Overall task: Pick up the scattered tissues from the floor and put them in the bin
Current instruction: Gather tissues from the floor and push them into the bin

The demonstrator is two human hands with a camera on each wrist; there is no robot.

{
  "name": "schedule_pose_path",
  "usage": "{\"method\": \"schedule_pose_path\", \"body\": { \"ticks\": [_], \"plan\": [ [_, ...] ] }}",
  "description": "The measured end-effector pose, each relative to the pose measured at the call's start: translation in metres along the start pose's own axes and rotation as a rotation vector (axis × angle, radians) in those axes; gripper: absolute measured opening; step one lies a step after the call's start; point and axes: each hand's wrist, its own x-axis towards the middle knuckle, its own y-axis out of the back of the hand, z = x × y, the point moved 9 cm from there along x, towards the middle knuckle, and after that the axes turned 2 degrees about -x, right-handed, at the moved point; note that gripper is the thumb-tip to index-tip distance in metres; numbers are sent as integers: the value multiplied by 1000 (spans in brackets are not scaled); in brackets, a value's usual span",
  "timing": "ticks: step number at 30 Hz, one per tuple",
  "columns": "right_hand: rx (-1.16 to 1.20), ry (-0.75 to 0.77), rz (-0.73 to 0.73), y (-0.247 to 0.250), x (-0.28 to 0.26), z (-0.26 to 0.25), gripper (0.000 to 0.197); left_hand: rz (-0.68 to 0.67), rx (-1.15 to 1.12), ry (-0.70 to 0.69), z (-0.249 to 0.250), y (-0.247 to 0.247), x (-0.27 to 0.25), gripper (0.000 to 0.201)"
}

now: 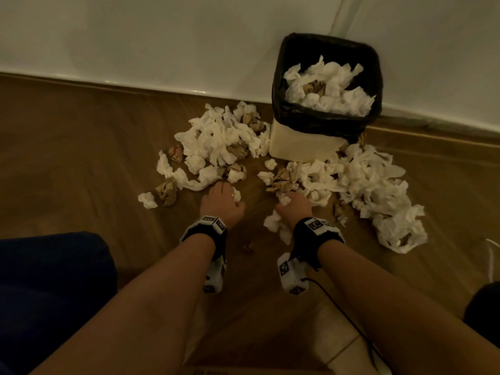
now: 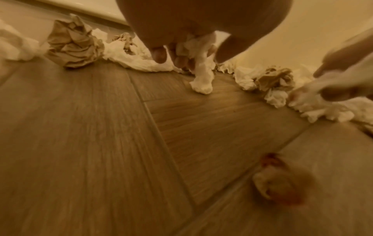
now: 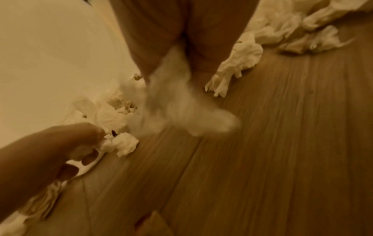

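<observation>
Left hand (image 1: 222,201): low over the floor (image 1: 81,158), fingers curled round a white tissue wad (image 2: 201,75); its tail hangs from the fist and touches the boards.
Right hand (image 1: 293,208): just beside the left, fingers closed on a white tissue clump (image 1: 276,223); loose ends spill out under the palm. Wrist view blurred here, so the grip detail is unclear.
Bin (image 1: 305,147): upright against the wall (image 1: 162,36), black liner (image 1: 324,123) folded over the rim; white tissues and a brown scrap piled inside, up near the rim.
Left pile (image 1: 219,139): white tissues mixed with brown paper balls, on the floor touching the bin's left side, reaching down to the left hand.
Right pile (image 1: 378,190): white tissues spreading from the bin's front right corner outward along the floor.
Brown ball (image 1: 167,192): crumpled, at the left pile's outer edge, a white wad touching it.
Small scrap (image 1: 247,249): brownish, alone on the floor between the wrists, apart from both piles.
Wristbands (image 1: 205,226): one per wrist, with marker tags.
</observation>
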Motion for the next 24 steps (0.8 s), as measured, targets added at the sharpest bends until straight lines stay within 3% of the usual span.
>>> {"method": "schedule_pose_path", "body": {
  "ticks": [3, 5, 9, 13, 17, 21, 24],
  "plan": [
    [141, -2, -26, -16, -5, 2, 22, -32, 105, 48, -3, -6, 1, 76],
    [255, 22, -40, -29, -14, 3, 21, -43, 112, 70, -4, -7, 4, 79],
    [111, 24, -114, -49, -24, 10, 48, -113, 56, 146, -11, -15, 11, 59],
    [159, 0, -101, -48, -27, 22, 35, -192, -20, 180, -19, -25, 15, 40],
    [479, -88, -97, -39, -27, 36, 32, -229, -61, 303, -31, -27, 11, 53],
    [823, -128, -191, -29, -33, 30, 41, -171, 37, 179, -23, -18, 3, 49],
    [928, -152, -250, -21, -38, 23, 40, -175, -21, 190, -18, -9, 0, 35]
  ]
}}
